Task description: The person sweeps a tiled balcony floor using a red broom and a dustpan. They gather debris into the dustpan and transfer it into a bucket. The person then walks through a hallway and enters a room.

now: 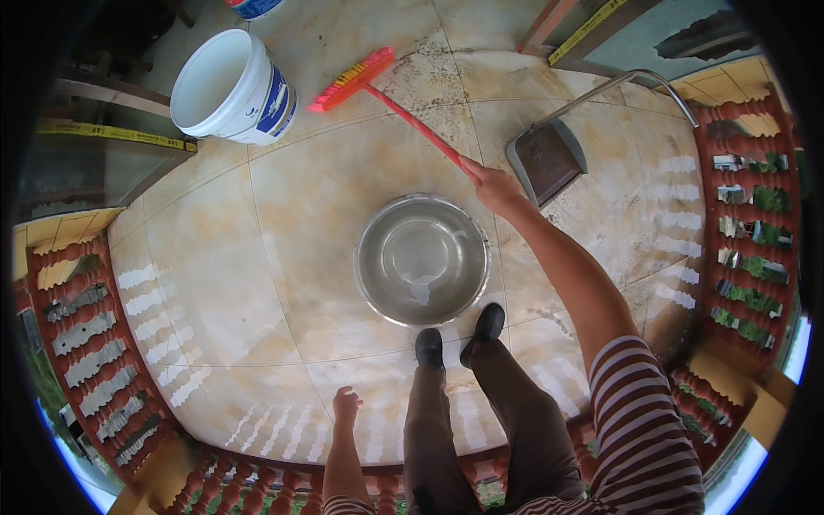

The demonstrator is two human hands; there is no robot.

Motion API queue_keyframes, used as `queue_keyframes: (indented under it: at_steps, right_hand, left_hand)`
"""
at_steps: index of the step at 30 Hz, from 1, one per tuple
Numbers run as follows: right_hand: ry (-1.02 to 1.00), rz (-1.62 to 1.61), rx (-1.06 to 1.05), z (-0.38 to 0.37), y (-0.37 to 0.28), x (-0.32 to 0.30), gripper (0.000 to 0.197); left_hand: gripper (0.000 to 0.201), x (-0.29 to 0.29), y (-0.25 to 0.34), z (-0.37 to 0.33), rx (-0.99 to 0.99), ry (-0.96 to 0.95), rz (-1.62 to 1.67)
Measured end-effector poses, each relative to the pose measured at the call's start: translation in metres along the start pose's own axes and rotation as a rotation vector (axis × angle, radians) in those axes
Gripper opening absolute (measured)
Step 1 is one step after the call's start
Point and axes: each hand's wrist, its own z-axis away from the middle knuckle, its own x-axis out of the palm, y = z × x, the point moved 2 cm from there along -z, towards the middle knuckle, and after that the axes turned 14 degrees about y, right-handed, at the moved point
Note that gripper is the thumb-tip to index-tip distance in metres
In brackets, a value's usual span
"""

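My right hand [495,188] is wrapped round the red handle of a broom [403,116], with my arm stretched forward. The broom's red head, with yellow among the bristles, is at the far side beside the white bucket [219,86]. Low at the left, my left hand [346,402] hangs beside my leg, its fingers loosely bent and holding nothing. A wide metal basin [373,279] stands on the floor just in front of my shoes. It looks wet or shiny inside; I cannot tell how much liquid it holds.
A metal-framed chair [549,159] with a brown panel lies to the right of the broom. Red balustrades [86,343] line both sides and the near edge of the tiled floor [206,257]. Glass door panels [103,159] with yellow tape stand at the far left and right.
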Motion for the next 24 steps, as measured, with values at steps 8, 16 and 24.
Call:
queue_keyframes:
  at_steps: [8, 16, 24]
  right_hand:
    - [-0.215, 0.142, 0.101, 0.097, 0.077, -0.071, 0.047]
    - [-0.185, 0.116, 0.212, 0.167, 0.147, -0.175, 0.045]
    - [-0.242, 0.024, 0.076, 0.148, 0.160, -0.239, 0.051]
  left_hand:
    - [0.034, -0.032, 0.007, 0.091, 0.320, 0.097, -0.116]
    - [0.080, 0.154, 0.466, 0.362, 1.517, -0.179, -0.099]
    - [0.048, 0.361, 0.674, 0.492, 2.279, 0.149, -0.590]
